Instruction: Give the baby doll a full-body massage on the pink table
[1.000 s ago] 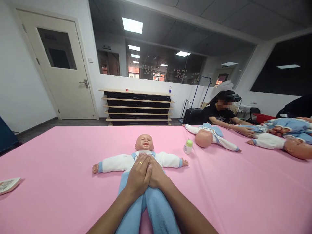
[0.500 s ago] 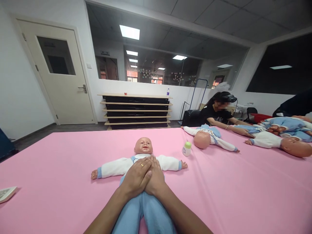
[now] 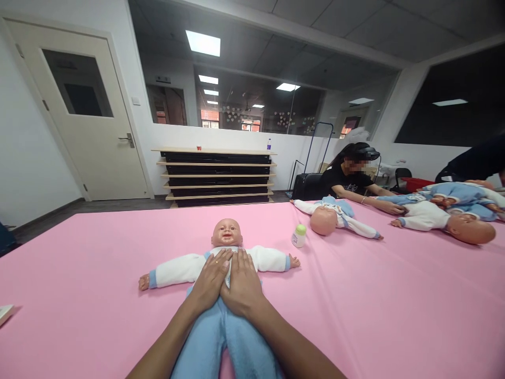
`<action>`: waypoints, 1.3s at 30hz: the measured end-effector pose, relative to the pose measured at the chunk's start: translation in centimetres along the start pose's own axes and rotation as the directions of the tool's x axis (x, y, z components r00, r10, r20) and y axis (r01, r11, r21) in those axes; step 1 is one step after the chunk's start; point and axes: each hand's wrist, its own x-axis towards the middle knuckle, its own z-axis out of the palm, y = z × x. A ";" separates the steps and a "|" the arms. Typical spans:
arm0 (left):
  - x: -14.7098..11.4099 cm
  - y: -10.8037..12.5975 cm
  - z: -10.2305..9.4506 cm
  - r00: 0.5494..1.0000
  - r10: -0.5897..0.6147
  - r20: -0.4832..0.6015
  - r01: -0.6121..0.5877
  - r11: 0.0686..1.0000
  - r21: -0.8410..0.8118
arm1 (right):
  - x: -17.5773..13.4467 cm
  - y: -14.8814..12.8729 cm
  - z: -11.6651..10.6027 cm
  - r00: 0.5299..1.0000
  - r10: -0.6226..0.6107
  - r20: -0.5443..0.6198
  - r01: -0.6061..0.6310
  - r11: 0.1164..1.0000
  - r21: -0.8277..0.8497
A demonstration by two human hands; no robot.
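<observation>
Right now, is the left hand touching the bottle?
No, the left hand rests on the doll; the bottle stands apart on the table.

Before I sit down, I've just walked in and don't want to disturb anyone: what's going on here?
A person's left hand and right hand lie flat, side by side, on the front of a baby doll, face up, arms spread, on a pink tabletop. A green-capped bottle stands near the doll. To the right, a co-worker's hand is at another doll.

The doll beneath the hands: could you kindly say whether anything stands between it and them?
Nothing visible does: left hand and right hand both rest on the doll. The bottle stands apart, to the right.
</observation>
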 end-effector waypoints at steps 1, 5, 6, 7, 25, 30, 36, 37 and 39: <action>-0.1 -0.2 0.3 1.000 -0.007 -0.025 0.006 1.000 -0.003 | 0.0 0.1 0.0 1.000 0.004 -0.004 -0.004 1.000 0.005; -0.4 -0.4 1.2 0.987 -0.039 -0.157 0.045 0.998 0.033 | 0.2 0.3 0.2 0.995 0.102 -0.023 -0.102 0.995 -0.010; -0.5 -0.4 1.3 0.980 -0.051 -0.192 0.060 0.998 0.037 | 0.2 0.3 0.2 0.991 0.130 -0.027 -0.131 0.991 -0.016; -0.6 -0.3 1.4 0.972 -0.062 -0.227 0.072 0.997 0.038 | 0.3 0.3 0.2 0.987 0.158 -0.030 -0.159 0.987 -0.023; -2.6 1.6 0.3 0.834 0.208 -0.511 -0.204 0.977 0.065 | 0.4 -1.0 -2.1 0.856 -0.512 0.069 0.508 0.858 0.076; -2.8 2.0 0.1 0.864 0.255 -0.434 -0.229 0.967 0.113 | 1.3 -0.6 -1.7 0.901 -0.412 0.134 0.414 0.910 0.015; -2.5 2.3 -0.2 0.892 0.302 -0.337 -0.258 0.951 0.169 | 1.4 0.0 -0.8 0.956 -0.269 0.115 0.270 0.963 0.002; -2.4 2.3 -0.2 0.898 0.309 -0.313 -0.264 0.948 0.177 | 1.4 0.1 -0.7 0.961 -0.253 0.108 0.255 0.967 -0.002; -2.2 2.4 -0.2 0.909 0.320 -0.268 -0.275 0.942 0.193 | 1.3 0.2 -0.5 0.972 -0.216 0.094 0.218 0.976 -0.010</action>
